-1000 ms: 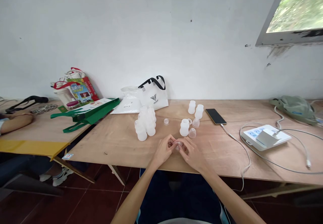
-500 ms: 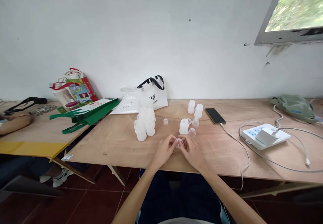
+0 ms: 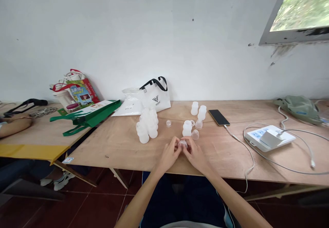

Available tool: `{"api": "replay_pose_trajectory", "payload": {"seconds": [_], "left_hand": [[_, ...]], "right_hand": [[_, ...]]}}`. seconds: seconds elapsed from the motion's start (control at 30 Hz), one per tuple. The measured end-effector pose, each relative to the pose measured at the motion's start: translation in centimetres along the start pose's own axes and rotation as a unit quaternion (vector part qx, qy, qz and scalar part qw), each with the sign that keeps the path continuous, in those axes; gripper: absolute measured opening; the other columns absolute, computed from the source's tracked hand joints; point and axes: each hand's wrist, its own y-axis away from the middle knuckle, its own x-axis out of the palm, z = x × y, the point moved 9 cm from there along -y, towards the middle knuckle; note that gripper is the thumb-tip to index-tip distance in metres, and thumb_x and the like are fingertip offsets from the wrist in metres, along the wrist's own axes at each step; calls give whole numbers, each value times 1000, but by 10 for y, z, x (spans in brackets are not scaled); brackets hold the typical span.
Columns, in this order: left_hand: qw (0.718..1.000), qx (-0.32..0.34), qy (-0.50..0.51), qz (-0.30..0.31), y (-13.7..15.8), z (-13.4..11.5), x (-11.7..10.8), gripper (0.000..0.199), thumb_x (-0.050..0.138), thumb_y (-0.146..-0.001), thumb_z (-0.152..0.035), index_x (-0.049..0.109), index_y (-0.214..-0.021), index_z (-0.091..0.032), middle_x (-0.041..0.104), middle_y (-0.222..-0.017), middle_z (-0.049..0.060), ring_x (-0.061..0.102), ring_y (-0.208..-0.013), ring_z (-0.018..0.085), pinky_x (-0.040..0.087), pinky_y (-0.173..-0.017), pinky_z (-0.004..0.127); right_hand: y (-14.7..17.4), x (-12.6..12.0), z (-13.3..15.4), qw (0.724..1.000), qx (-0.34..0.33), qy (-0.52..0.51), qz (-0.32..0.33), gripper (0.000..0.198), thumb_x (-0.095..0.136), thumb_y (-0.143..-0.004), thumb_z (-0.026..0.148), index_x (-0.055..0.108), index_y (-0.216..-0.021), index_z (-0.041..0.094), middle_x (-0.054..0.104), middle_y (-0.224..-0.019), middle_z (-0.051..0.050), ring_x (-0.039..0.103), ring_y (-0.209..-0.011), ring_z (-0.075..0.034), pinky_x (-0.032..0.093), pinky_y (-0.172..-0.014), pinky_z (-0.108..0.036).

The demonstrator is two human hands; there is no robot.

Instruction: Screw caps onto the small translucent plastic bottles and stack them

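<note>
Near the table's front edge, my left hand [image 3: 171, 152] and my right hand [image 3: 194, 153] meet around a small clear round cap [image 3: 183, 143]. Thumbs and fingertips of both hands pinch it from either side. Just beyond my right hand stands a frosted white bottle [image 3: 187, 128], with clear domed caps [image 3: 195, 134] beside it. A small clear domed piece [image 3: 168, 123] lies alone farther back. To the left, several frosted white bottles [image 3: 147, 127] stand in a tight cluster. Two more white bottles [image 3: 202, 112] stand at the back right.
A phone [image 3: 219, 117] on a charging cable and a white power strip [image 3: 269, 138] lie to the right, near a green pouch [image 3: 299, 109]. White bags [image 3: 154, 99] and a green bag [image 3: 95, 118] are at the back left. Another person's arm [image 3: 16, 125] rests on the left table.
The cap between my fingers is turned slightly and shows more of its rim. My hands stay in nearly the same place; nothing else on the table has moved.
</note>
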Motion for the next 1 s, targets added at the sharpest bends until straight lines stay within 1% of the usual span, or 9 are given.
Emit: {"api": "replay_pose_trajectory", "payload": {"seconds": [0.1, 0.27, 0.4, 0.5, 0.6, 0.67, 0.73, 0.83, 1.0], "left_hand": [[999, 5, -33, -5, 1, -1, -3, 20, 46, -101, -43, 54, -98, -25, 73, -89, 0, 69, -82, 19, 50, -73, 28], [999, -1, -47, -18, -1, 0, -5, 22, 50, -99, -42, 56, -90, -22, 71, -81, -1, 65, -73, 17, 46, -67, 26], [998, -8, -22, -55, -2, 1, -6, 26, 55, -95, -44, 55, -82, -21, 68, -74, -1, 63, -69, 16, 45, -66, 26], [997, -11, 27, -74, -1, 3, -3, 30, 54, -95, -48, 56, -82, -21, 69, -77, 0, 65, -70, 16, 47, -67, 26], [997, 2, 46, -59, -1, 0, 2, 30, 51, -98, -49, 59, -89, -21, 72, -85, 1, 67, -75, 17, 49, -71, 27], [999, 10, 26, -35, -2, -3, 3, 30, 48, -99, -48, 61, -92, -21, 73, -88, 1, 67, -78, 17, 48, -72, 27], [1000, 18, -2, -12, -2, -6, 3, 31, 46, -101, -47, 62, -94, -22, 73, -89, 1, 67, -79, 17, 46, -72, 27], [999, 29, -36, 2, -1, -9, 0, 31, 43, -102, -46, 62, -96, -22, 72, -86, 0, 65, -78, 17, 44, -70, 27], [997, 42, -58, 10, -1, -9, -2, 30, 40, -104, -44, 61, -100, -23, 70, -86, -1, 62, -77, 16, 42, -71, 27]], "right_hand": [[1, 1, 0, 1000, -14, 20, 4, 19, 44, -97, 31, 54, -114, 27, 72, -93, -1, 66, -71, -20, 50, -67, -31], [1, 4, -6, 999, -16, 31, 6, 18, 44, -96, 29, 52, -112, 27, 70, -88, -1, 64, -66, -21, 48, -64, -31], [0, 1, -10, 1000, 0, 13, -16, 18, 47, -96, 33, 51, -112, 26, 66, -79, 1, 63, -64, -20, 48, -63, -32], [0, -4, -11, 999, 18, -11, -37, 21, 49, -95, 37, 50, -113, 25, 65, -78, 1, 62, -64, -20, 49, -63, -32], [0, -4, -8, 998, 23, -52, -24, 25, 48, -96, 37, 49, -117, 24, 67, -83, 0, 64, -70, -20, 50, -68, -32], [1, -2, -6, 997, 29, -68, -13, 25, 48, -95, 36, 49, -118, 25, 68, -85, 0, 65, -73, -19, 50, -69, -32], [1, -3, -7, 996, 39, -75, -17, 23, 49, -95, 36, 49, -115, 25, 69, -84, 1, 65, -73, -19, 50, -69, -31], [0, -2, -8, 996, 49, -73, -17, 19, 50, -94, 37, 49, -108, 25, 69, -82, 1, 64, -70, -19, 49, -66, -31], [-1, -1, -9, 998, 49, -33, 3, 13, 50, -93, 36, 52, -101, 26, 64, -77, 3, 58, -62, -18, 44, -60, -29]]}}
